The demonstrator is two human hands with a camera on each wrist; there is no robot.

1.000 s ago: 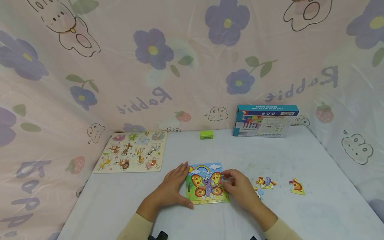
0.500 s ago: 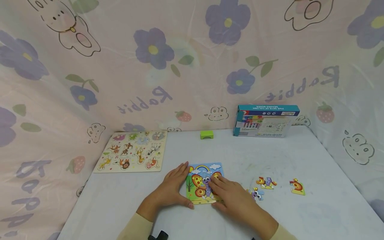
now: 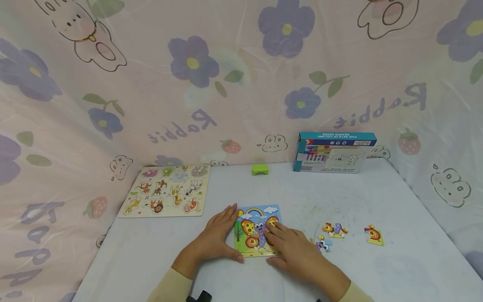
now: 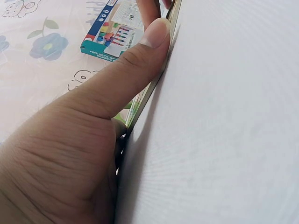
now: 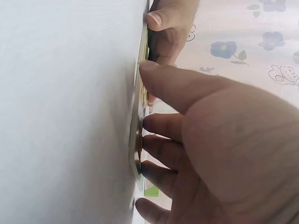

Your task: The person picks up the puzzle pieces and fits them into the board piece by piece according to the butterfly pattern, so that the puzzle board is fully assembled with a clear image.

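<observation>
A square butterfly jigsaw puzzle [image 3: 255,216] lies flat on the white table, with a rainbow and clouds along its top. My left hand [image 3: 215,237] rests along its left side, fingers stretched out and thumb at the front edge. In the left wrist view that thumb [image 4: 140,51] touches the thin edge of the board. My right hand [image 3: 302,253] lies over the puzzle's right part with extended fingers pressing on it, hiding the right wing. The right wrist view shows those fingertips [image 5: 149,122] on the board's face.
Right of the puzzle are loose jigsaw pieces: a blue-and-purple one [image 3: 322,244], an orange-and-purple one [image 3: 335,230] and a snail-patterned one [image 3: 373,235]. Behind stand an animal peg board [image 3: 170,213], a green arch block [image 3: 260,169] and a teal box [image 3: 336,153] against the curtain.
My right hand has moved from pinching at the puzzle's right edge to lying across its right part, and has stayed there for the last half second. The left hand keeps its place.
</observation>
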